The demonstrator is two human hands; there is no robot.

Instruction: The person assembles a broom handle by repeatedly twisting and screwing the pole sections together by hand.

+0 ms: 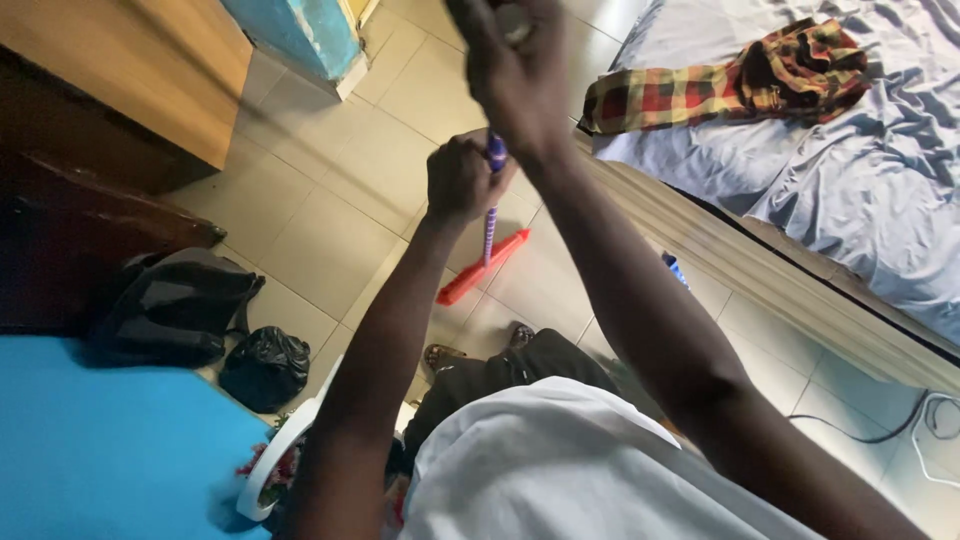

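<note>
Tiled floor under broom head

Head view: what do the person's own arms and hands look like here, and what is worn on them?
Both arms are bare to above the elbow: no sleeves on the forearms, no gloves, no watch or bracelet visible. The left hand and right hand show no rings that I can make out; the right is partly cut off by the frame's top edge.

Two hands, one broom, two black bags, one plaid shirt, one bed
</note>
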